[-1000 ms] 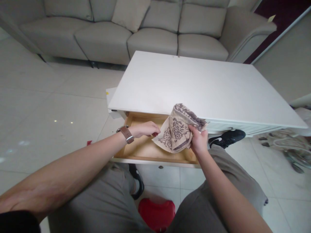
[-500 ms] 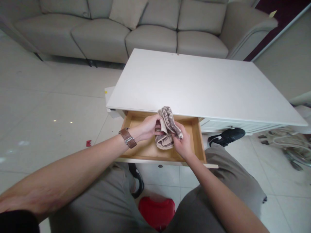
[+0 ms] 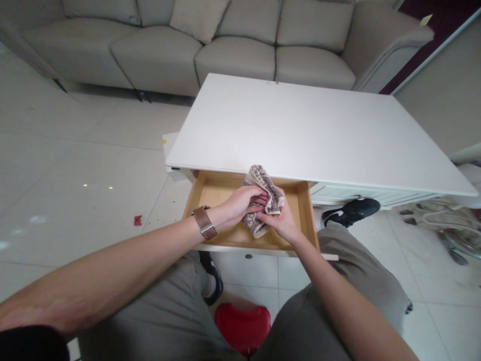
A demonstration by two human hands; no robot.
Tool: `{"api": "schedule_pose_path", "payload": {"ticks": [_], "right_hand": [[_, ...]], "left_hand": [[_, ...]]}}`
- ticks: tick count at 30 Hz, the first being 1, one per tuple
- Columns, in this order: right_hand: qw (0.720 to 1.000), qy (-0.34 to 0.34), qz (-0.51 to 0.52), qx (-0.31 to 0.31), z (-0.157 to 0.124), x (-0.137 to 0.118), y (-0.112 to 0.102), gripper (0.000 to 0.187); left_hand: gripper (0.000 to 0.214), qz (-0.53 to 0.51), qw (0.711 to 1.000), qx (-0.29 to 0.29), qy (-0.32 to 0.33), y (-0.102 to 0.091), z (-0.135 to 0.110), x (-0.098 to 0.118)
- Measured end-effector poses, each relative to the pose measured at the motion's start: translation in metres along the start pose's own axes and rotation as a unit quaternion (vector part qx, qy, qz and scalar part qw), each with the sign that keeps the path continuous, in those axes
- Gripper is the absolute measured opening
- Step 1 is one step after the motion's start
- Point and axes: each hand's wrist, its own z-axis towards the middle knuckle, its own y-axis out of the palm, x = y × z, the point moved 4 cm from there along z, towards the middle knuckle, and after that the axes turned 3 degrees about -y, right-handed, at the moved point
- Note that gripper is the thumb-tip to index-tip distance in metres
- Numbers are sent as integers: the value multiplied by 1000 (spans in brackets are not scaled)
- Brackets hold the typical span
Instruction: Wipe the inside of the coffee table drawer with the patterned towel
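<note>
A folded cloth (image 3: pixel 259 176), cream with a brown pattern and towel-like, is held in both hands over the pulled-out wooden drawer (image 3: pixel 231 235). My left hand (image 3: pixel 244 201) presses its fingers against the cloth's left side and front. On the other side, my right hand (image 3: pixel 284 223) grips the cloth's right edge, its thumb across the front. Some fingers of the right hand are hidden behind the fabric. Around the cloth, the drawer's bare wooden bottom and sides show.
The drawer belongs to a white coffee table (image 3: pixel 300 125). Behind it stands a grey sofa (image 3: pixel 161 55). A red stool (image 3: pixel 242 328) is between my legs. A small red scrap (image 3: pixel 138 220) lies on the tiled floor at left, and a tangle of hoses or cords (image 3: pixel 443 223) at right.
My left hand has shifted right, from the cloth's left edge onto its front. The cloth has been folded into a narrower bundle, and my right thumb now lies across it.
</note>
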Motion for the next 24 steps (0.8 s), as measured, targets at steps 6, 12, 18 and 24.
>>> {"api": "schedule_pose_path", "payload": {"ticks": [6,12,18,24], "right_hand": [[987,108,42,113,8,18,-18,53],[965,144,169,140,13,5,-33,44],[963,161,173,132,15,3,-39,41],[952,144,45,266,17,19,-63,62]], "left_hand": [[19,149,980,-80,101,-6,4,24],[65,241,952,11,187,-40,7,46],[58,138,968,-208,15,-18,-3,9],[56,215,966,1,142,-22,10,25]]}}
